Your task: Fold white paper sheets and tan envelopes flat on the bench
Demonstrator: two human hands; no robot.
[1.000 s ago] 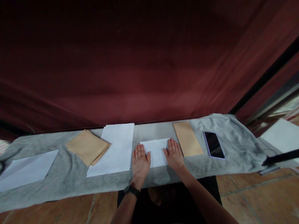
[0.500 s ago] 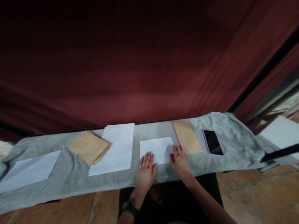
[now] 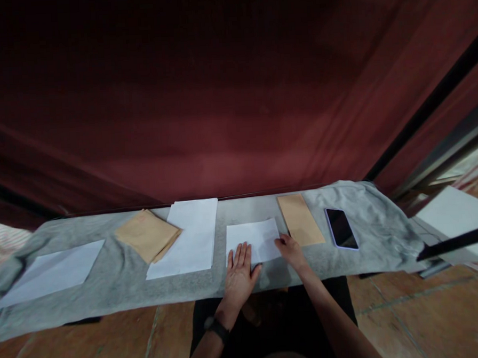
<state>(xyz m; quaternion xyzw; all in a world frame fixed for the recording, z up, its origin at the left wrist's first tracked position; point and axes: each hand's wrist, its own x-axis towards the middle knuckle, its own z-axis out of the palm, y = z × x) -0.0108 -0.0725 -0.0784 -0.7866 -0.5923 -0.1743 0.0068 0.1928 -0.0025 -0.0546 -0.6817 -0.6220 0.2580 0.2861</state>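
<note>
A folded white sheet [image 3: 254, 236] lies on the grey cloth [image 3: 116, 284] in front of me. My left hand [image 3: 240, 272] lies flat with fingers stretched out, pressing on the sheet's near left corner. My right hand [image 3: 291, 251] pinches the sheet's right edge, which is slightly raised. A brown envelope [image 3: 300, 219] lies just right of the sheet, and a dark phone [image 3: 341, 228] beyond it.
A stack of white paper [image 3: 190, 240] and several brown envelopes [image 3: 146, 235] lie to the left, with another white sheet [image 3: 53, 270] far left. A dark red curtain [image 3: 218, 94] hangs behind the cloth. Tiled floor [image 3: 91, 341] lies below. White paper [image 3: 453, 216] sits at right.
Both hands slid back toward me along the folded sheet. My right hand went from lying flat to pinching the sheet's right edge, lifting it a little.
</note>
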